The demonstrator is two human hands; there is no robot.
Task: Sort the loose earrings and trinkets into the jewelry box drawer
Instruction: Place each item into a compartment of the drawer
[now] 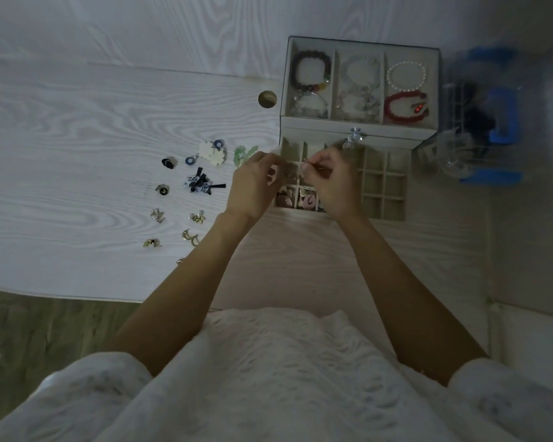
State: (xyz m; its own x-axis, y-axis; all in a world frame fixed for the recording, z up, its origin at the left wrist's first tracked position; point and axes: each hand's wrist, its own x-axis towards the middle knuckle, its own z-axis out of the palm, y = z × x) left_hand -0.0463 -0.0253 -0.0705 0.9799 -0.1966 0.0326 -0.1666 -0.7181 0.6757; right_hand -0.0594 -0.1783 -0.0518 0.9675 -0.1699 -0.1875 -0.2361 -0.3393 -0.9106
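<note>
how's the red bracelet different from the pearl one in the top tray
The red bracelet is dark red with chunky beads; the pearl bracelet is white with small, fine beads. The red one lies at the near end of the compartment, the pearl one at the far end. The red one bends in an uneven arc, the pearl one forms a neat ring. Both share the jewelry box's right-hand top compartment.

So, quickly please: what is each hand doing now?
Left hand: fingers pinched over the drawer; what it holds cannot be told.
Right hand: pinches a small thin item, too small to identify.
</note>
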